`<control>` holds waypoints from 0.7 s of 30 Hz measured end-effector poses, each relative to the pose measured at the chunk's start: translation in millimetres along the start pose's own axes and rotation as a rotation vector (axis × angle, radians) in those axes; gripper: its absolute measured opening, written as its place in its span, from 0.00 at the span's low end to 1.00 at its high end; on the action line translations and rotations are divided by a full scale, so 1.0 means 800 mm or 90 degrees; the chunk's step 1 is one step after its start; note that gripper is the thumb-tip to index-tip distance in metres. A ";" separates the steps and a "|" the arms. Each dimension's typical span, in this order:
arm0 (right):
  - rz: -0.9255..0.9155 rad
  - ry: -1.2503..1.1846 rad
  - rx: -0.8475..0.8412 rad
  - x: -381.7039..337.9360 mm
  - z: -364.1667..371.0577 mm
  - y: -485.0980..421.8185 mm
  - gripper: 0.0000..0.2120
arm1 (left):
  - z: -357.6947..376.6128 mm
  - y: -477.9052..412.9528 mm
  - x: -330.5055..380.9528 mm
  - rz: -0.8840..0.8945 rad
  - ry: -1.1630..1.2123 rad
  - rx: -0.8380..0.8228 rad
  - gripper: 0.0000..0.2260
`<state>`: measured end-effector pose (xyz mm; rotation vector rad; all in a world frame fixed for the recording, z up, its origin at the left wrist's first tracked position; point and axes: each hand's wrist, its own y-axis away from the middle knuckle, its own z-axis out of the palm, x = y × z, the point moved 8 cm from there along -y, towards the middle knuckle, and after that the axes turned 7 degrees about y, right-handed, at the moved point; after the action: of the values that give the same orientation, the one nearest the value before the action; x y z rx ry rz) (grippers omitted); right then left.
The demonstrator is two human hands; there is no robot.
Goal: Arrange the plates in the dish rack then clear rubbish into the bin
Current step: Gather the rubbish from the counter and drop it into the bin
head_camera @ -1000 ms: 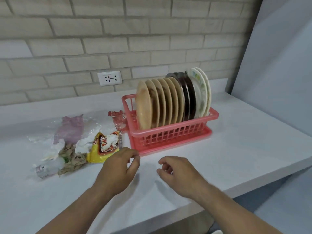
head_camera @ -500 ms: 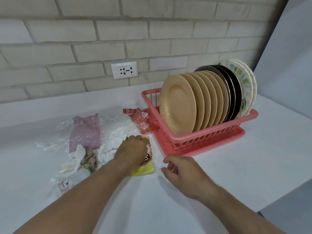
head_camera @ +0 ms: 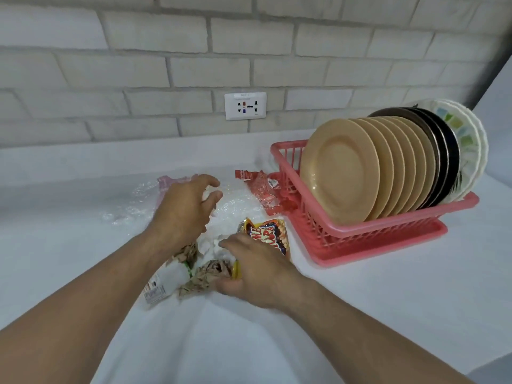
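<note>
Gathering rubbish is the step, we judge. The plates (head_camera: 338, 173) all stand on edge in the rack (head_camera: 388, 239), right of frame: about seven tan, two or three dark, two white. Our right hand (head_camera: 257, 270) pinches the near end of the snack packet (head_camera: 266, 231), whose long axis runs up-frame. Our left hand (head_camera: 182, 209) hovers empty, fingers loosely curled, over the clear plastic (head_camera: 238, 203). The red wrapper (head_camera: 260, 187), up-right, is nearer the left. One pink bag (head_camera: 166, 181), two brown paper wads (head_camera: 207, 275), one labelled wrapper (head_camera: 163, 284). No bin in view.
</note>
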<state>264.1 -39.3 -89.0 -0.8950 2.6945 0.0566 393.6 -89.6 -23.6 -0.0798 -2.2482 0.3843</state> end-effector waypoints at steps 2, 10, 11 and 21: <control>-0.052 0.072 -0.023 -0.020 0.011 -0.006 0.34 | -0.007 0.006 -0.008 0.039 -0.096 0.006 0.08; -0.151 0.210 0.020 -0.049 0.024 0.003 0.11 | -0.022 0.027 -0.033 0.028 -0.131 -0.014 0.11; -0.161 0.182 0.041 -0.049 0.019 0.008 0.09 | -0.022 0.029 -0.038 0.012 -0.140 -0.023 0.10; 0.083 -0.290 0.197 0.028 -0.033 0.062 0.05 | 0.079 0.056 -0.039 0.062 -0.350 -0.259 0.09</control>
<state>210.3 -15.6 -73.3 -0.5336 2.2497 -0.1123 363.1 -68.4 -98.4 -0.3314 -2.8474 -0.0173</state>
